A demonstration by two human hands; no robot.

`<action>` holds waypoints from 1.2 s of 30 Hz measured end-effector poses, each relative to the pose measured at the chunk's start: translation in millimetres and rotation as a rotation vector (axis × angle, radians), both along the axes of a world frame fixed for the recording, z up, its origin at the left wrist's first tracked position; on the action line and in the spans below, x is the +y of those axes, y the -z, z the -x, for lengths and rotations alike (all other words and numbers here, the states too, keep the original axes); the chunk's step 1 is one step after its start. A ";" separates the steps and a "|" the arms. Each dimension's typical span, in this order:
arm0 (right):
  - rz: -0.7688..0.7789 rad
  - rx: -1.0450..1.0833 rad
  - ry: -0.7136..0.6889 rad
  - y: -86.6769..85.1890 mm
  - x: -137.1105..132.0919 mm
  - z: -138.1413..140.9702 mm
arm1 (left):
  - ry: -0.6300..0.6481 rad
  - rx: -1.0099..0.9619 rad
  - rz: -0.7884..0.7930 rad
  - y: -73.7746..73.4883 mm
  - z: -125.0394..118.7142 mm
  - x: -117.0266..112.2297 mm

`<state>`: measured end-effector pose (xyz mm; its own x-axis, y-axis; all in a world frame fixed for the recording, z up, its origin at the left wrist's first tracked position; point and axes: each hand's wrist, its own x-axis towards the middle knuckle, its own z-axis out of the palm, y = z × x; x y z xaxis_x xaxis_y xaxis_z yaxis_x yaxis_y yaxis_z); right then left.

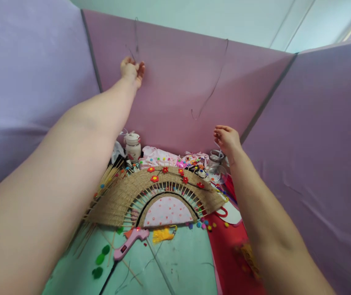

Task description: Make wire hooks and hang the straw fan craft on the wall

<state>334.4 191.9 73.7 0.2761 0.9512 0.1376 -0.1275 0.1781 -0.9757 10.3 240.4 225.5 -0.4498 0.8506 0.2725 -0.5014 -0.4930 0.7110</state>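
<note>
Wire, left: thin, dark wire (136, 35) at 11 o'clock from mid-view, hanging from the partition (166, 82) edge.
Wire, right: slim, curved wire (216, 85) between 1 and 2 o'clock, its free end curled upward; hangs apart from both hands.
Wire handling: likely very light, springy and easily kinked; best pinched near an end.
Left hand: the hand (133, 71), at 11 o'clock, fingers curled just below the left wire; cannot tell whether any wire is pinched.
Right hand: the hand (227, 139), at 3 o'clock, fingers bunched; cannot tell whether anything is held between them.
Fan: half-ring fan (163, 177) at 6 o'clock, on the green tabletop (188, 262); coarse, straw-coloured woven band over slender ribs, neither hand on it.
Fan handling: probably light and fairly stiff, with fragile trim; best taken by the plain woven ends.
Flowers: red flowers (154, 179), some yellow-centred, on the band.
Inner panel: pale pink semicircle (167, 211) with darker pink spots, fibrous rim.
Glue gun: smooth pink glue gun (131, 243) at 7 o'clock.
Tassel: yellow, fringed tassel (162, 235) at 6 o'clock.
</note>
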 end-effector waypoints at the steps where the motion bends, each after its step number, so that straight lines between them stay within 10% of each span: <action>1: -0.010 0.021 -0.006 2.7 -8.8 3.5 | -0.001 -0.015 0.003 3.1 0.8 -2.0; 8: 0.051 0.173 -0.226 55.5 -123.2 43.8 | -0.089 -0.120 0.182 54.4 -0.7 -38.7; 17: 0.532 0.538 -0.241 172.5 -280.3 40.6 | 0.003 -0.140 0.220 143.4 -15.1 -167.3; 23: 0.631 0.829 -0.262 194.0 -268.9 51.4 | 0.028 -0.087 0.273 175.9 -20.8 -219.9; 36: 0.692 0.800 -0.109 188.5 -237.6 79.1 | 0.050 -0.031 0.359 206.8 -4.1 -254.3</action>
<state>255.3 -45.8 -114.8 -0.0450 0.7780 -0.6266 -0.7587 -0.4347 -0.4852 14.3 -13.9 18.8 -0.4086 0.9107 -0.0601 -0.5423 -0.1894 0.8185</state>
